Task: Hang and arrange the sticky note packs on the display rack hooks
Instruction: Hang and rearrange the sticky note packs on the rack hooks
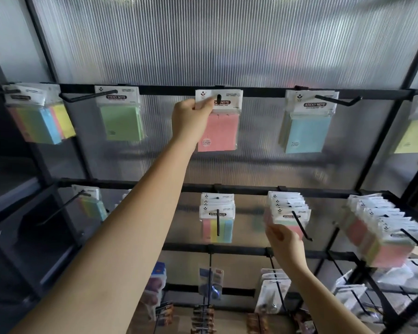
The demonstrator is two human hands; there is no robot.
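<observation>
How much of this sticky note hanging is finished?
Done: green pack and blue pack hang on the top rail. In hand: the left hand grips the pink pack at its hook, while the right hand touches the crowded middle-row packs. Left: tidying those.

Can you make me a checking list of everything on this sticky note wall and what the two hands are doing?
Surface: black display rack with hook rows, ribbed see-through panel behind.
Job's things: pink pack on the top middle hook; green pack, blue pack, yellow pack and mixed-colour pack hang on the same row; striped packs and fuller stacks on the middle row.
Clutter: other packaged goods on the lower hooks, too blurred to name.
Hands: left hand pinches the pink pack's header card; right hand holds a pack by the middle-row stack.
Cables: nothing seen.
Surroundings: dark shelving at the left.
</observation>
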